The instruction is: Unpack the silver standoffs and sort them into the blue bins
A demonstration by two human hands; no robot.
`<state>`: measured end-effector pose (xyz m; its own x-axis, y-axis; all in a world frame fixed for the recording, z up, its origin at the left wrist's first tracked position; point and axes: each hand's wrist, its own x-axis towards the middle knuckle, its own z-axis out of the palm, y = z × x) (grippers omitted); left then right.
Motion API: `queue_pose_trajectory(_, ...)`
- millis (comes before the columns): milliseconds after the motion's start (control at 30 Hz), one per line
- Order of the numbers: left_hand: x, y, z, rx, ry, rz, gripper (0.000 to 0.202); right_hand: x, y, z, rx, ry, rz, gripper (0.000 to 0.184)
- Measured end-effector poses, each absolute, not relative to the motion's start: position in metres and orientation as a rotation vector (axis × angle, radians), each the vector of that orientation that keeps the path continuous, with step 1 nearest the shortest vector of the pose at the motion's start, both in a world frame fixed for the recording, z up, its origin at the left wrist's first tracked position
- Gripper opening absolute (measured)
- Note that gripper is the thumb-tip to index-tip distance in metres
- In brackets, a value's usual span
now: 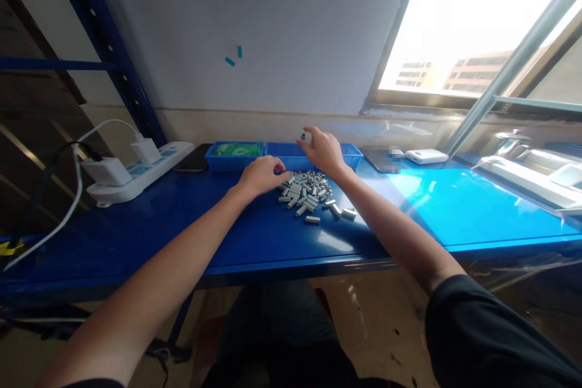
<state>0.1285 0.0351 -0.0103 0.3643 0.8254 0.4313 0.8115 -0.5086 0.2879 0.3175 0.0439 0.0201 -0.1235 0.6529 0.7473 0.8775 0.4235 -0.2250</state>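
A loose pile of small silver metal pieces (pixel 311 189), oblong and box-shaped like USB plug shells, lies on the blue table. My right hand (pixel 324 150) is raised over the front of a blue bin (pixel 350 157), thumb and forefinger pinched on one small metal piece (pixel 303 136). At the pile's left edge, my left hand (pixel 262 174) hovers low with fingers curled and a gap between thumb and forefinger. Nothing shows in that gap. Its thumb tip is close to the pieces; whether it touches them I cannot tell.
Green packets (pixel 238 149) fill the left blue bin (pixel 234 163). A white power strip (pixel 136 177) with plugged-in chargers and a dark phone (pixel 193 159) are at left. On the right are a blurred dark object (pixel 382 160), a white box (pixel 426 156) and a window.
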Motion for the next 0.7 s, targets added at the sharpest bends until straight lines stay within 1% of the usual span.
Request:
queue_pose_trajectory(67, 0.134, 0.035, -0.013, 2.59, 1.578, 0.726, 0.032, 0.32, 0.049, 0.012, -1.398, -2.016, -0.269, 0.037)
queue_pose_trajectory(167, 0.138, 0.033, -0.013, 2.647, 1.596, 0.628, 0.026, 0.321, 0.046, 0.0, -1.247, -2.292, -0.169, 0.028)
queue_pose_trajectory(233, 0.136, 0.033, -0.012, 2.684, 1.589, 0.604, 0.028, 0.319, 0.04, -0.003, -1.084, -2.425, -0.148, 0.024)
queue_pose_trajectory(333, 0.129, 0.034, -0.012, 2.669, 1.573, 0.594, 0.031, 0.316, 0.035, -0.004, -0.923, -2.547, -0.133, 0.025)
queue_pose_trajectory(400, 0.125, 0.036, -0.013, 2.628, 1.583, 0.627, 0.03, 0.315, 0.035, -0.005, -0.892, -2.628, -0.094, 0.025)
queue_pose_trajectory(467, 0.122, 0.039, -0.014, 2.596, 1.585, 0.651, 0.031, 0.314, 0.036, -0.006, -0.904, -2.684, -0.054, 0.02)
queue_pose_trajectory(533, 0.119, 0.04, -0.013, 2.6, 1.572, 0.621, 0.031, 0.314, 0.034, -0.005, -0.913, -2.658, -0.062, 0.014)
queue_pose_trajectory(600, 0.115, 0.04, -0.01, 2.647, 1.519, 0.563, 0.03, 0.314, 0.03, -0.001, -0.862, -2.518, -0.137, 0.011)
queue_pose_trajectory(700, 0.109, 0.037, -0.001, 2.705, 1.32, 0.473, 0.029, 0.313, 0.022, 0.015, -0.789, -2.086, -0.282, 0.018)
